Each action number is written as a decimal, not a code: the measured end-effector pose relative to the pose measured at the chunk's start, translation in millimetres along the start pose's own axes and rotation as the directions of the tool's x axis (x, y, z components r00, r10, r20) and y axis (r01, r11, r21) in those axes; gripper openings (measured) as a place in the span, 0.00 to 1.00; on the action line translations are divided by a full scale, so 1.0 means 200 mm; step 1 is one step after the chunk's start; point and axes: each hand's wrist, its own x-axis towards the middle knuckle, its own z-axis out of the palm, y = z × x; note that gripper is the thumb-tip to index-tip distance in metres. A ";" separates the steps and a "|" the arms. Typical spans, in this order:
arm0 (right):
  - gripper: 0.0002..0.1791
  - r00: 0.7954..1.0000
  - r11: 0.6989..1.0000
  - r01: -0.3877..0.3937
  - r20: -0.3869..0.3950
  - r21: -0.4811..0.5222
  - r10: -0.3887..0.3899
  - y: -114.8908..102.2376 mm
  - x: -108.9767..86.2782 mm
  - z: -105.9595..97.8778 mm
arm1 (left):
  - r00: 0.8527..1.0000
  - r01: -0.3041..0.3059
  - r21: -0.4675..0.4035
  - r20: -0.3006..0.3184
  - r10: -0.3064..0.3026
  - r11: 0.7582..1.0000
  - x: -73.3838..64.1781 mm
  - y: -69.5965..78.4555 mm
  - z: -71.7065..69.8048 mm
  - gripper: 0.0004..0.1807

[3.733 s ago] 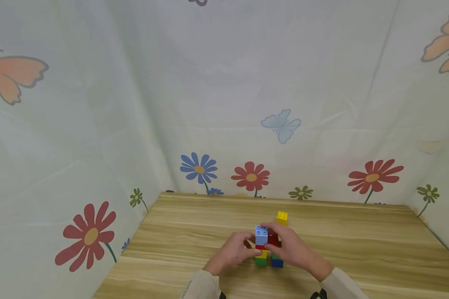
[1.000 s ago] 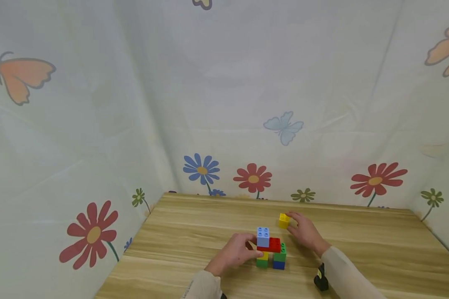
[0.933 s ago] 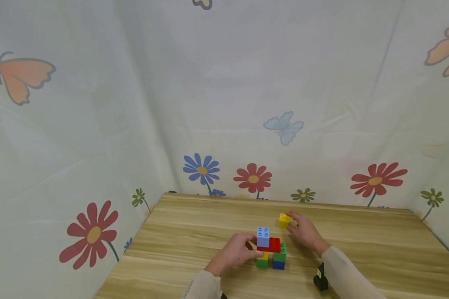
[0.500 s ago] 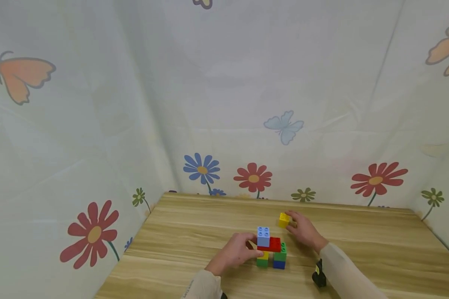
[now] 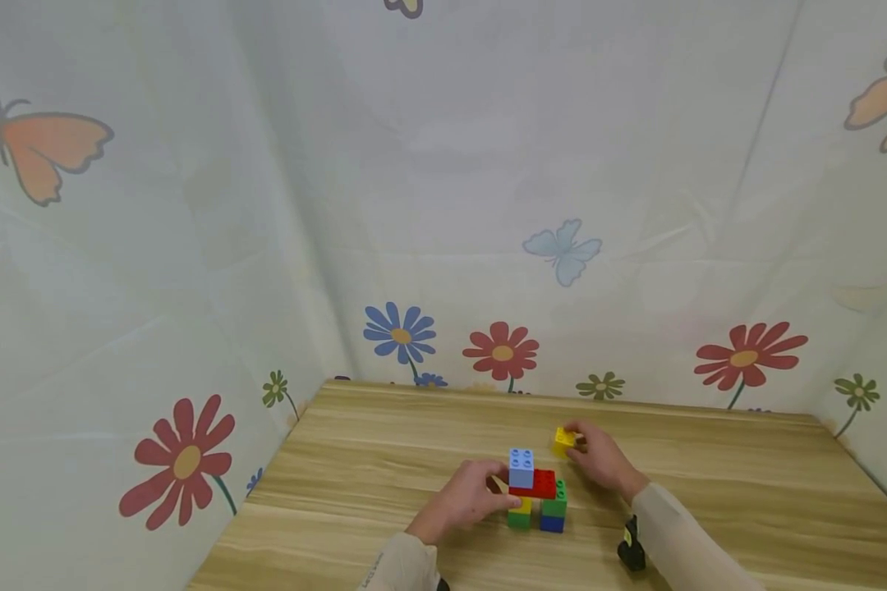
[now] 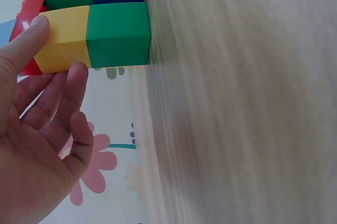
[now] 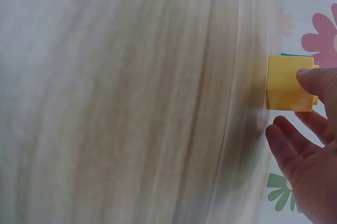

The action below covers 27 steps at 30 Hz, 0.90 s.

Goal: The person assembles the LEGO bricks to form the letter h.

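My left hand (image 5: 469, 497) grips the left side of a small toy-brick structure, thumb and fingers around its yellow brick (image 6: 66, 39). That brick sits on a green brick (image 6: 120, 34). A flat red brick (image 5: 544, 483) bridges to a second pillar, a green brick (image 5: 553, 501) over a blue brick (image 5: 552, 523). On top, at the left, stands a light blue brick (image 5: 521, 469). Behind the structure, my right hand (image 5: 602, 458) pinches a separate yellow brick (image 7: 289, 84) between thumb and finger; its other fingers are spread. In the right wrist view this brick appears to rest on the tabletop.
The wooden table (image 5: 414, 419) extends to both sides of the structure. A white curtain (image 5: 443, 164) printed with flowers and butterflies hangs behind it and at the sides. A black device (image 5: 631, 546) is strapped at my right wrist.
My right hand left the structure, reached the yellow brick behind it, and lately the brick has turned and shifted slightly toward me. My left hand has stayed on the structure.
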 end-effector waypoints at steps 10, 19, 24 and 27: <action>0.14 1.000 1.000 0.020 -0.004 -0.014 -0.020 0.00 -0.03 -0.01 | 1.000 0.002 0.001 -0.004 -0.002 1.000 0.00 -0.01 0.01 0.16; 0.14 1.000 0.999 0.022 0.012 -0.032 -0.021 -0.10 -0.07 -0.07 | 1.000 0.002 0.020 -0.016 -0.002 1.000 0.01 -0.01 -0.01 0.16; 0.15 0.999 0.999 0.046 0.014 -0.021 -0.046 -0.17 -0.11 -0.10 | 1.000 0.007 0.019 -0.009 -0.007 1.000 0.00 0.01 -0.01 0.17; 0.17 0.998 0.998 0.065 0.015 -0.009 -0.065 -0.19 -0.13 -0.12 | 1.000 0.007 0.022 -0.004 -0.007 1.000 -0.01 0.01 0.00 0.16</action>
